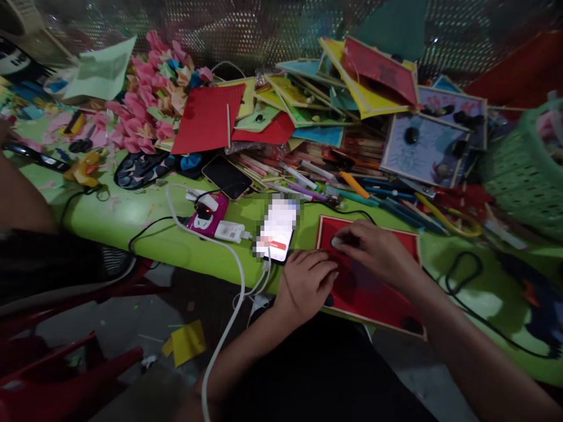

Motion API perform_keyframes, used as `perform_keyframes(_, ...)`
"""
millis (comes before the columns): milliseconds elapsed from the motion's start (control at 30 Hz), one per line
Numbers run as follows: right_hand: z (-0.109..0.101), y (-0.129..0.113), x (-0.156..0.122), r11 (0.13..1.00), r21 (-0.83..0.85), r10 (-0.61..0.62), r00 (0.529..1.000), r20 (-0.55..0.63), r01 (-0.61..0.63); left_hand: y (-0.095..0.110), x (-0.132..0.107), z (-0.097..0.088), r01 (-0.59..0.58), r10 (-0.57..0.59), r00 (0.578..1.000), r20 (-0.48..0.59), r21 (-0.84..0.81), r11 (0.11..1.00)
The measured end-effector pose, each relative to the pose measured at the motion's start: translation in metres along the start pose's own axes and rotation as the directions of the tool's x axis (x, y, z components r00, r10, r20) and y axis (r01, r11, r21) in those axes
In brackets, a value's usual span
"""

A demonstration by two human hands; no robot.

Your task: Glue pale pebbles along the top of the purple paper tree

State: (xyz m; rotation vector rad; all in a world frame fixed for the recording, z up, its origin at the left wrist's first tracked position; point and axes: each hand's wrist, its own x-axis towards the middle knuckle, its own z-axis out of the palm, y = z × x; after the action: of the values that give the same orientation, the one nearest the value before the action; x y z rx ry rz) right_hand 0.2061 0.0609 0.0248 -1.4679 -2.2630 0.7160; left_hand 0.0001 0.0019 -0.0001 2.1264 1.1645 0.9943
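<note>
Crowding your red card (373,293): phone (278,231) left, pens (334,189) beyond. It lies flat, long side across you. Right hand (379,253) pinches a small pale piece (339,241); left hand (307,282) curled, grip unclear.

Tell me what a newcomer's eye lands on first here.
The left hand and right hand rest on a red framed card at the near edge of the green table. Just left of the card, a lit phone glows. Behind lie a heap of bright cards and, far left, pink paper flowers.
</note>
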Motion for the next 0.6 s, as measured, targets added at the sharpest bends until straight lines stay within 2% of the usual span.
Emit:
perform_keyframes(200,0.004,-0.004,-0.005,0.999,-0.020,0.032,0.999,0.005,-0.032,-0.001,-0.001,0.002,-0.002,0.002,1.000,-0.001,0.005,1.000)
perform_keyframes(267,-0.001,-0.005,-0.006,0.998,0.051,0.037,0.999,-0.002,-0.037,-0.002,-0.001,0.003,-0.013,0.014,1.000,-0.019,0.009,1.000)
perform_keyframes(333,-0.009,-0.005,-0.007,0.974,0.201,0.113,0.993,-0.031,-0.104,-0.003,-0.002,0.003,-0.015,0.015,0.999,-0.028,0.008,1.000)
perform_keyframes(400,-0.017,-0.006,-0.010,0.876,0.437,0.245,0.969,-0.037,-0.205,-0.003,-0.001,0.003,-0.006,0.006,1.000,-0.026,-0.008,1.000)
perform_keyframes(467,-0.025,-0.008,-0.013,0.691,0.677,0.345,0.939,-0.003,-0.252,0.000,0.000,0.000,0.013,-0.014,1.000,-0.025,-0.040,0.999)
perform_keyframes(533,-0.029,-0.012,-0.017,0.505,0.832,0.368,0.929,0.032,-0.229,0.006,0.004,-0.005,0.050,-0.052,0.998,-0.018,-0.089,0.995)
perform_keyframes(600,-0.029,-0.017,-0.020,0.386,0.901,0.362,0.931,0.048,-0.196,0.015,0.011,-0.009,0.111,-0.112,0.994,0.006,-0.180,0.977)
